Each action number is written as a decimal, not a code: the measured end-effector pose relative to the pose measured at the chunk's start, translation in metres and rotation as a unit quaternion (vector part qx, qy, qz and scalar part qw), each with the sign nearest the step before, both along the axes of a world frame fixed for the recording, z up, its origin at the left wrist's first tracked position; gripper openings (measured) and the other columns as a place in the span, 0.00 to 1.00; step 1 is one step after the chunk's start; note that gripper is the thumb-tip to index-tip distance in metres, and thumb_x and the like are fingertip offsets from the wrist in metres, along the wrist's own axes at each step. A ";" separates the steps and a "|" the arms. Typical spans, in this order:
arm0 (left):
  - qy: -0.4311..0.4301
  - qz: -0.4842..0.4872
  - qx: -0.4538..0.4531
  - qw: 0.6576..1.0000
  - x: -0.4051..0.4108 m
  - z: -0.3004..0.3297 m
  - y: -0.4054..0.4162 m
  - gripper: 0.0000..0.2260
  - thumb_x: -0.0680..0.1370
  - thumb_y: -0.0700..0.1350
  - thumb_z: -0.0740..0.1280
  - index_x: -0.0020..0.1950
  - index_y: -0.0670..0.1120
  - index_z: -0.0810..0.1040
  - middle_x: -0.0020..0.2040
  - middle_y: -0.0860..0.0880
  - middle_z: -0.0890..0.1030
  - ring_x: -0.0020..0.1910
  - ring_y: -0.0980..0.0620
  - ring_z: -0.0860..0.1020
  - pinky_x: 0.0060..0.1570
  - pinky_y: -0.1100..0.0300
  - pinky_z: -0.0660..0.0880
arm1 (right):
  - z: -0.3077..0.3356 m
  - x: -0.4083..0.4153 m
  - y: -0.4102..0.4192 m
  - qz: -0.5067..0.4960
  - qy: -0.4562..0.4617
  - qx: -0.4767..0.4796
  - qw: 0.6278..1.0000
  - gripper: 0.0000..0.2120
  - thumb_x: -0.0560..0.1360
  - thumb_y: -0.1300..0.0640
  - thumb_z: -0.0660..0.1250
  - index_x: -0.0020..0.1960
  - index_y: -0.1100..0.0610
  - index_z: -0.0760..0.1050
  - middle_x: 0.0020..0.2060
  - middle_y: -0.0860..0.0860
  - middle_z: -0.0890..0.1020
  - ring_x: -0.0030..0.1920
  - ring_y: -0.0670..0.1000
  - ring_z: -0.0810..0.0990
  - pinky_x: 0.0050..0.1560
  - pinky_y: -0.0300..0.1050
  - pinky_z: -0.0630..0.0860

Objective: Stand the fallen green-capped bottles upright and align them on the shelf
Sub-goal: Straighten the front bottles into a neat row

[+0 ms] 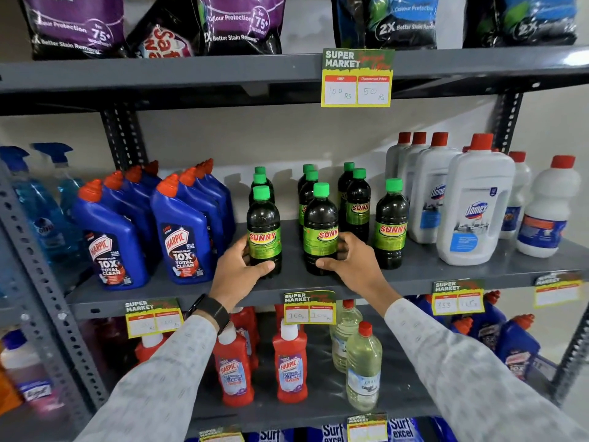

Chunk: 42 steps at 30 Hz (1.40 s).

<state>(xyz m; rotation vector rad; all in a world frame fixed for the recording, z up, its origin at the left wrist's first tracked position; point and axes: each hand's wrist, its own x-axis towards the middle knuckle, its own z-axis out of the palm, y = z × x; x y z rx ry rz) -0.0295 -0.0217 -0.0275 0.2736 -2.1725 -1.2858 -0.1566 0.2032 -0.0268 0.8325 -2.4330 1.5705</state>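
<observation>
each hand (237, 269) (350, 261) grips one upright bottle (264, 231) (320, 231).

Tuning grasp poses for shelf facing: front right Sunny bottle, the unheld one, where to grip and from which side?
Judging by pose, take the unheld Sunny bottle from the front, grip around its labelled lower body. It stands upright at the shelf edge; the white Domex bottle crowds its right.

Green-capped bottles (264, 231) read SUNNY; blue bottles (181, 237) read HARPIC.
</observation>
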 end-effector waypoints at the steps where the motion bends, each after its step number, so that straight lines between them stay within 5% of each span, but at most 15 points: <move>1: 0.002 0.001 -0.002 1.000 0.001 0.000 -0.002 0.34 0.70 0.42 0.79 0.73 0.53 0.72 0.64 0.53 0.82 0.63 0.56 0.79 0.69 0.50 0.74 | 0.000 0.001 0.000 0.003 0.001 0.001 1.000 0.32 0.67 0.53 0.83 0.67 0.55 0.75 0.53 0.45 0.83 0.52 0.46 0.83 0.52 0.38 0.78; 19: -0.005 0.001 -0.013 1.000 0.009 -0.002 -0.003 0.33 0.73 0.42 0.77 0.76 0.52 0.69 0.67 0.52 0.80 0.66 0.55 0.77 0.71 0.50 0.72 | -0.004 0.004 -0.003 -0.017 0.024 0.018 0.999 0.32 0.67 0.48 0.83 0.67 0.53 0.75 0.51 0.44 0.85 0.50 0.44 0.83 0.55 0.46 0.82; 23: -0.007 -0.007 -0.009 1.000 0.013 0.000 0.002 0.35 0.74 0.44 0.76 0.78 0.54 0.66 0.67 0.54 0.79 0.65 0.57 0.77 0.71 0.53 0.71 | -0.004 0.006 -0.001 -0.008 0.015 0.011 1.000 0.35 0.67 0.49 0.83 0.69 0.54 0.74 0.55 0.45 0.85 0.52 0.43 0.83 0.55 0.41 0.80; 27: 0.120 0.138 -0.036 0.983 0.024 -0.003 0.026 0.30 0.77 0.49 0.72 0.77 0.53 0.67 0.67 0.55 0.79 0.64 0.57 0.77 0.65 0.56 0.74 | -0.001 0.015 0.010 0.015 0.009 -0.006 1.000 0.41 0.69 0.49 0.81 0.77 0.55 0.68 0.63 0.48 0.82 0.61 0.47 0.82 0.62 0.42 0.78; 29: 0.228 0.224 -0.093 0.943 0.029 -0.006 0.048 0.19 0.79 0.44 0.69 0.69 0.48 0.77 0.58 0.50 0.83 0.54 0.54 0.81 0.55 0.54 0.81 | 0.002 0.019 0.025 -0.014 0.038 -0.038 0.998 0.35 0.72 0.53 0.79 0.75 0.55 0.70 0.61 0.48 0.83 0.59 0.46 0.83 0.62 0.44 0.79; 31: 0.243 0.203 -0.138 0.938 0.025 -0.007 0.071 0.12 0.79 0.41 0.68 0.63 0.47 0.81 0.51 0.51 0.84 0.46 0.57 0.82 0.46 0.52 0.83 | 0.005 0.018 0.047 -0.074 0.093 -0.096 0.988 0.22 0.75 0.58 0.76 0.68 0.55 0.77 0.52 0.45 0.85 0.50 0.41 0.84 0.56 0.43 0.82; 33: 0.155 0.133 -0.132 0.970 0.016 -0.005 0.094 0.18 0.79 0.46 0.68 0.69 0.47 0.78 0.57 0.50 0.85 0.51 0.59 0.83 0.52 0.54 0.83 | 0.007 0.012 0.072 -0.145 0.142 -0.148 0.968 0.15 0.76 0.63 0.73 0.62 0.55 0.79 0.47 0.44 0.84 0.46 0.40 0.83 0.50 0.38 0.81; 35: 0.044 0.077 -0.109 0.990 0.003 -0.002 0.110 0.32 0.78 0.52 0.70 0.80 0.46 0.64 0.68 0.45 0.80 0.58 0.58 0.80 0.62 0.58 0.76 | 0.013 0.001 0.094 -0.194 0.157 -0.183 0.951 0.17 0.76 0.65 0.72 0.63 0.57 0.77 0.49 0.49 0.83 0.47 0.46 0.82 0.48 0.32 0.78; 38: -0.031 0.022 -0.043 0.998 -0.017 0.004 0.116 0.47 0.73 0.53 0.75 0.83 0.50 0.48 0.77 0.47 0.70 0.73 0.50 0.71 0.70 0.56 0.66 | 0.014 -0.031 0.114 -0.145 0.047 -0.150 0.977 0.28 0.74 0.61 0.77 0.70 0.58 0.70 0.58 0.51 0.80 0.57 0.52 0.80 0.52 0.28 0.74; 40: -0.036 0.019 -0.002 0.999 -0.028 0.006 0.109 0.52 0.68 0.55 0.79 0.83 0.52 0.50 0.78 0.49 0.68 0.77 0.49 0.67 0.76 0.48 0.64 | 0.010 -0.051 0.119 -0.077 -0.014 -0.075 0.994 0.38 0.69 0.54 0.82 0.73 0.57 0.67 0.61 0.51 0.80 0.60 0.52 0.80 0.61 0.44 0.77; 42: -0.037 0.003 0.027 0.999 -0.037 0.006 0.100 0.48 0.65 0.53 0.80 0.80 0.52 0.58 0.72 0.51 0.74 0.72 0.52 0.73 0.74 0.46 0.68 | 0.007 -0.061 0.120 -0.051 -0.038 -0.022 0.998 0.41 0.64 0.51 0.85 0.70 0.55 0.68 0.57 0.48 0.82 0.58 0.50 0.82 0.56 0.42 0.79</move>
